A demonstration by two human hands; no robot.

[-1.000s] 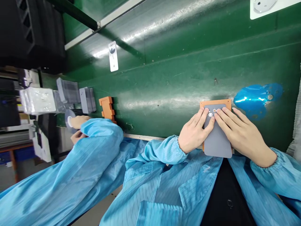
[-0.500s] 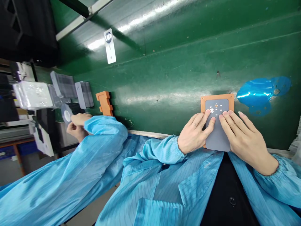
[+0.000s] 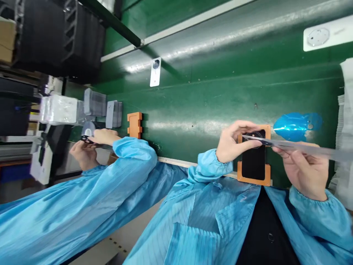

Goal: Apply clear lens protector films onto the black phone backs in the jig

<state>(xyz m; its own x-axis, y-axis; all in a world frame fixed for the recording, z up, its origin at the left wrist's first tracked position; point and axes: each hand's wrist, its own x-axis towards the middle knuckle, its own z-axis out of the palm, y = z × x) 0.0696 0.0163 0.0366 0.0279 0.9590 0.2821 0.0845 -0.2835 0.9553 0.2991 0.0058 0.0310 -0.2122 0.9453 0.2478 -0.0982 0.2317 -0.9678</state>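
Observation:
An orange fixture [image 3: 254,180] lies at the table's front edge, with a flat black panel [image 3: 253,163] set in it. Above it, a thin grey sheet [image 3: 298,146] is seen almost edge-on, stretching off to the right. Its left end is pinched between the thumb and fingers of my left hand [image 3: 233,141], over the top of the fixture. My right hand [image 3: 306,169] grips the same sheet from below, right of the fixture; some of its fingertips are hidden. Whether the sheet touches the panel I cannot tell.
Blue film [image 3: 295,127] lies right of the fixture. White hole-marked strips [image 3: 156,71] [image 3: 328,36] rest farther back. Leftward are another orange fixture [image 3: 135,125] and stacked grey panels [image 3: 114,114]. A co-worker's hands [image 3: 106,137] handle a disc-marked part. A white stack [image 3: 342,110] borders the right.
Both hands have come off the grey panel they pressed flat and now hold a sheet above the fixture. A black panel now shows in the fixture. The view has shifted.

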